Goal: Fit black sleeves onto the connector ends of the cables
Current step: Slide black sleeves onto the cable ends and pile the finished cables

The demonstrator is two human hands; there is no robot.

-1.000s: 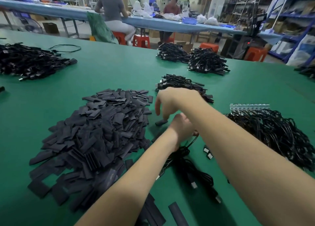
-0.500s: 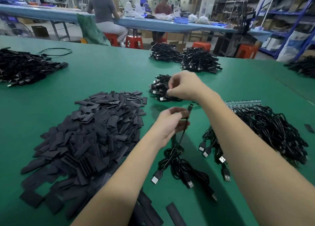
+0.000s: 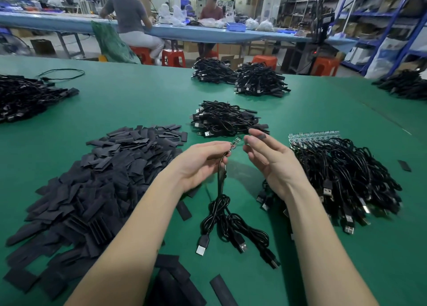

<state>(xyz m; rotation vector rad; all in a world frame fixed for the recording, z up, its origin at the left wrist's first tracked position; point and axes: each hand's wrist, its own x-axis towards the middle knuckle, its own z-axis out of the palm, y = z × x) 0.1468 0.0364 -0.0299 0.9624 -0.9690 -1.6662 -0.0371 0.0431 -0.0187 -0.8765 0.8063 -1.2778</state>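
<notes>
My left hand (image 3: 198, 162) pinches a black cable (image 3: 221, 204) just below its small circuit-board end (image 3: 235, 143), which points up and right. The cable hangs down to a coil with USB plugs on the green table (image 3: 138, 102). My right hand (image 3: 270, 158) pinches one flat black sleeve (image 3: 260, 136) between thumb and fingertips, a short gap right of the board end. A big heap of black sleeves (image 3: 92, 185) lies to the left. A bundle of cables with bare boards (image 3: 342, 181) lies to the right.
A pile of cables (image 3: 226, 118) lies just beyond my hands, and more piles sit further back (image 3: 238, 77), far left (image 3: 25, 95) and far right (image 3: 404, 84). Loose sleeves (image 3: 175, 280) lie near the front edge. Two people sit at a blue bench (image 3: 184, 32) behind.
My right hand left the pile beyond and came back holding a sleeve. My left hand raised the cable's board end to meet it. Both hands now sit level, close together.
</notes>
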